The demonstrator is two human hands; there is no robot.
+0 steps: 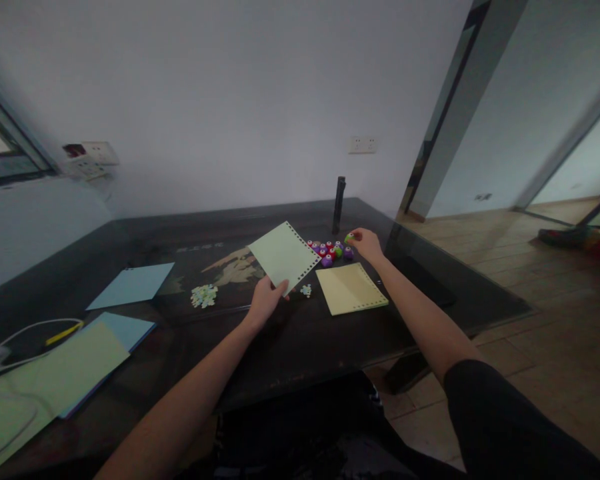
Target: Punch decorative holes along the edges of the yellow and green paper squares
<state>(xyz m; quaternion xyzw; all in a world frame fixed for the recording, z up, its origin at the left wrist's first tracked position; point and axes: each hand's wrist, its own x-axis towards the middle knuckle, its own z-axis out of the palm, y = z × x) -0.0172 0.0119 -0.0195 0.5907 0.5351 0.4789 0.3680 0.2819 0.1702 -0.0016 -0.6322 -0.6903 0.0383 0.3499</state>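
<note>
My left hand pinches the lower corner of a pale green sheet of paper, which is tilted above the table and has punched holes along its right edge. Between the fingertips of my right hand is a small green hole punch with a round white spot, raised just over the table. Below it lies a cluster of similar small punches in red, purple and green. A stack of yellowish paper with holes along two edges rests in front of my right forearm.
Small paper cut-outs form a pile left of centre, with a smaller heap nearer the yellowish stack. Blue paper and green sheets lie at the left, near a white cable. A black upright object stands at the back.
</note>
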